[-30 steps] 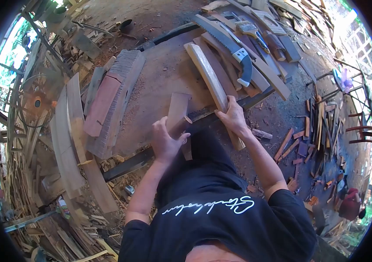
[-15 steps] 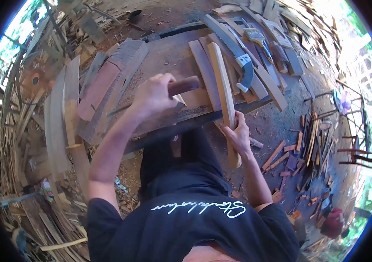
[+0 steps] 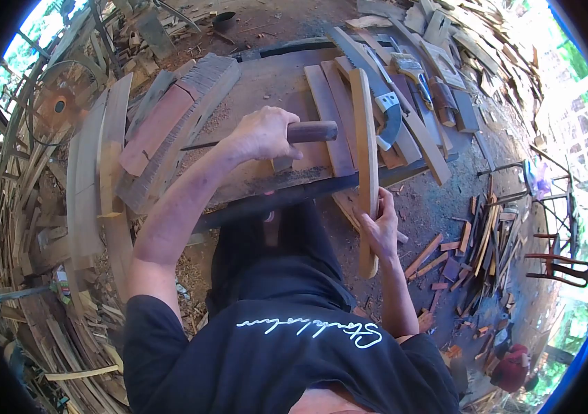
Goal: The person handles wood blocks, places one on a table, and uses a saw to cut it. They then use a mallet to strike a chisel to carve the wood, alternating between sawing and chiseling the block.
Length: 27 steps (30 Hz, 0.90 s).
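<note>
"Head view: what has changed?"

"The left hand point(image 3: 263, 138), closed around a dark-handled tool point(image 3: 316, 131), has risen over the desk point(image 3: 266, 79), bringing the handle near the pale wooden bar point(image 3: 364, 138)."

"And the bar?"

"Long, smooth, slightly curved; gripped by the right hand point(image 3: 381, 226), overhanging the near edge. Hands apart."

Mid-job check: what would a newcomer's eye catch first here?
Probably the long pale wooden strip in the right hand, past the workbench's near edge. Next, the dark, rounded wooden handle in the left hand, above the bench. Then the saw with a curved blue-grey handle, among boards at the right.
</note>
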Available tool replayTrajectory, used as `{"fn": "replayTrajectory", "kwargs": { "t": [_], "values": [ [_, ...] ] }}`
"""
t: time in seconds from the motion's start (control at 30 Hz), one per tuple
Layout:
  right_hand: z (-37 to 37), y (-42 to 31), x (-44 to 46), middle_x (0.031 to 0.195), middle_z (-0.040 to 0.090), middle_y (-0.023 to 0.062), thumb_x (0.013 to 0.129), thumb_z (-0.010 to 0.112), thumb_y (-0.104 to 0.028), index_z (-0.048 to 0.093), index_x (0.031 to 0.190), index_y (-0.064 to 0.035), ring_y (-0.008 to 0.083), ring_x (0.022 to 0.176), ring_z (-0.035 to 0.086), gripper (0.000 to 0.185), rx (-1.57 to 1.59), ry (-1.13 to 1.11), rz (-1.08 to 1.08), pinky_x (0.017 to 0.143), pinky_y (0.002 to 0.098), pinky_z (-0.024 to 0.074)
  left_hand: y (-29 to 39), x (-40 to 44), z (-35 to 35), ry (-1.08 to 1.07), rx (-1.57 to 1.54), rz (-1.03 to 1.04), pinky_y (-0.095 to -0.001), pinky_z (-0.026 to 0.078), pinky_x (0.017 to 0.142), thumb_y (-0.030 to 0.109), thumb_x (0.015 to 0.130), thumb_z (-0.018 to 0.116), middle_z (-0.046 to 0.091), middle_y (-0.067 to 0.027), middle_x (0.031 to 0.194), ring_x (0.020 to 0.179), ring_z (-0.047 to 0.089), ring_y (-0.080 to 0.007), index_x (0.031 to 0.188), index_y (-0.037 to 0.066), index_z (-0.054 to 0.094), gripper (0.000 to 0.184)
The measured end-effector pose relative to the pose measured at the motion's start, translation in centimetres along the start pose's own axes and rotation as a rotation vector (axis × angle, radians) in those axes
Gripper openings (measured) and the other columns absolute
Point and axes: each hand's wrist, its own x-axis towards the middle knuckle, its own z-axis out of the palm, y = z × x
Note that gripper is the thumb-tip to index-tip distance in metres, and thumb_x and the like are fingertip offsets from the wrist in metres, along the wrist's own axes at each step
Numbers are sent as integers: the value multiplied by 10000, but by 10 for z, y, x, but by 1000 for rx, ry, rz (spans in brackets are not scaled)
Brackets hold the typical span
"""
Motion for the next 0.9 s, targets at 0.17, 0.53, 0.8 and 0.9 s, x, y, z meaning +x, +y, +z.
{"fn": "replayTrajectory", "kwargs": {
  "t": [0.17, 0.53, 0.8, 0.9],
  "values": [
    [-3, -8, -2, 986, 640, 120, 807, 721, -194, 425, 1323, -79, 185, 889, 628, 606, 88, 15, -43, 810, 348, 509, -4, -12, 6, 277, -129, 85, -402, 501, 830, 342, 735, 779, 670, -173, 982, 932, 654, -287, 1030, 34, 668, 440],
    [-35, -19, -9, 1035, 553, 44, 772, 697, -68, 452, 1257, -39, 117, 934, 535, 544, 337, 119, -175, 808, 257, 466, 101, -34, 85, 705, -585, 579, -398, 498, 615, 151, 621, 773, 613, -91, 727, 699, 644, -298, 834, 88, 580, 294],
    [-49, -13, -25, 826, 486, -7, 791, 632, -30, 473, 1253, -60, 57, 642, 483, 489, 441, 255, -135, 567, 206, 423, 106, 2, 114, 1009, -637, 510, -410, 473, 596, 173, 577, 785, 574, -68, 754, 707, 617, -292, 873, 125, 538, 388],
    [-50, -11, -26, 827, 495, -5, 784, 645, -31, 480, 1258, -58, 59, 652, 489, 503, 419, 245, -132, 576, 201, 423, 97, 10, 116, 1033, -579, 508, -411, 479, 603, 169, 582, 788, 581, -74, 748, 713, 623, -300, 883, 127, 527, 401]
  ]
}}
